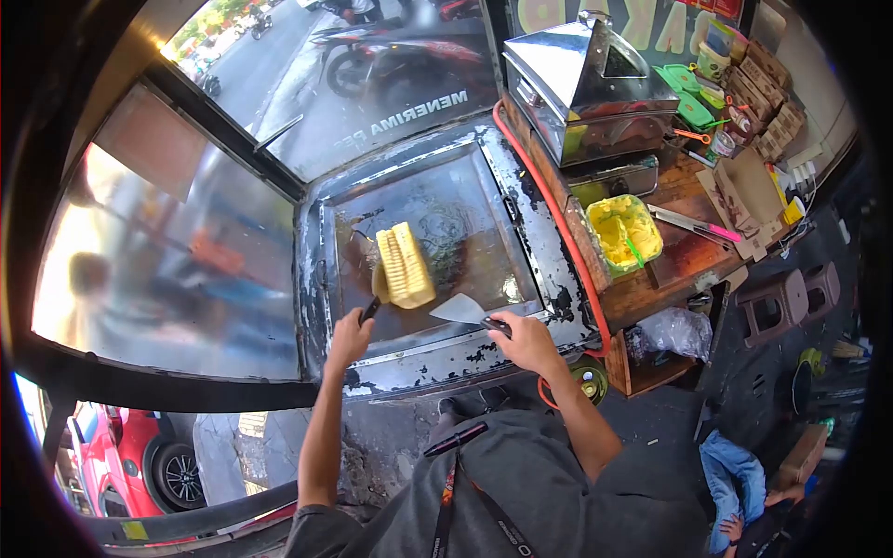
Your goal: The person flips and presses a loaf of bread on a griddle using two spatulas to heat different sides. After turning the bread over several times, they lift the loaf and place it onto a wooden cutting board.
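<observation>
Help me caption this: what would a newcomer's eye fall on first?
Probably the pale, ridged block on the dark griddle, between the spatula in the left hand and the scraper in the right hand. Then the red hose curving along the griddle's right side, and the yellow spread in its tub on the wooden counter.

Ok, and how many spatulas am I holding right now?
2. The first spatula is in your left hand, beside the ridged yellow loaf; the second spatula is in your right hand, its blade apart from the loaf.
</observation>
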Tool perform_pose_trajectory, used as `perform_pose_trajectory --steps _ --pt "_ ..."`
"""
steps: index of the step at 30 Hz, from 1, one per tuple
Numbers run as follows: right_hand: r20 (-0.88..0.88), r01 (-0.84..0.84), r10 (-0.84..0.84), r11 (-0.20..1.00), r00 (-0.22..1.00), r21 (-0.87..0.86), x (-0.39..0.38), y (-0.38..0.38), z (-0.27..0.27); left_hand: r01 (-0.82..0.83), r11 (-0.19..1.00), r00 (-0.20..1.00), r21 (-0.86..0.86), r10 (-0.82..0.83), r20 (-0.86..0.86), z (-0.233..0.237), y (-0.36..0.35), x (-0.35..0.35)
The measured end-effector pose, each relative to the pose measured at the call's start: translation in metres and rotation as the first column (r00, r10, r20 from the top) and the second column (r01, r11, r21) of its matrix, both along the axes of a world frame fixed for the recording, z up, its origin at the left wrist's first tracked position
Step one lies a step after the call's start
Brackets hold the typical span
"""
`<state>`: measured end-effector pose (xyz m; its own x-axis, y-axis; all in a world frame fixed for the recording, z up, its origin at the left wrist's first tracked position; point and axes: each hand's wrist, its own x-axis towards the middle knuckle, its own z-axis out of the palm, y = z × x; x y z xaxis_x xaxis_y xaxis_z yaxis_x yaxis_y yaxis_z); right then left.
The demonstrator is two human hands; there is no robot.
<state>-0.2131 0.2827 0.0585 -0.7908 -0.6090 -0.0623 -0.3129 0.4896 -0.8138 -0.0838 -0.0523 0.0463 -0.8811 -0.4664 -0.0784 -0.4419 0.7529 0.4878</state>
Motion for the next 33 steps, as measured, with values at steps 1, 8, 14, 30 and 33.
perform_pose_trajectory --steps 1,8,14,30,33 --pt "-0.018 0.011 -0.010 1.000 1.000 0.013 0.001 0.000 -0.005 -0.056 0.986 0.997 0.159 0.064 -0.049 -0.004 0.004 0.008" --pt "-0.071 0.121 -0.124 0.992 0.990 -0.042 -0.011 -0.034 -0.039 -0.281 0.654 0.913 0.702 0.408 -0.014 0.007 0.017 0.033" --pt "0.078 0.237 -0.227 0.959 0.971 -0.158 -0.048 -0.044 -0.052 -0.353 0.669 0.891 0.654 0.454 0.016 -0.014 -0.009 0.022" --pt "-0.029 0.096 -0.096 0.995 0.995 0.003 -0.018 -0.013 -0.048 0.110 0.994 0.990 0.022 -0.111 0.087 0.010 -0.065 -0.064" --pt "-0.071 0.126 -0.120 0.988 0.990 0.093 -0.019 -0.004 -0.045 0.136 0.991 0.981 0.017 -0.137 0.141 0.017 -0.044 -0.066"
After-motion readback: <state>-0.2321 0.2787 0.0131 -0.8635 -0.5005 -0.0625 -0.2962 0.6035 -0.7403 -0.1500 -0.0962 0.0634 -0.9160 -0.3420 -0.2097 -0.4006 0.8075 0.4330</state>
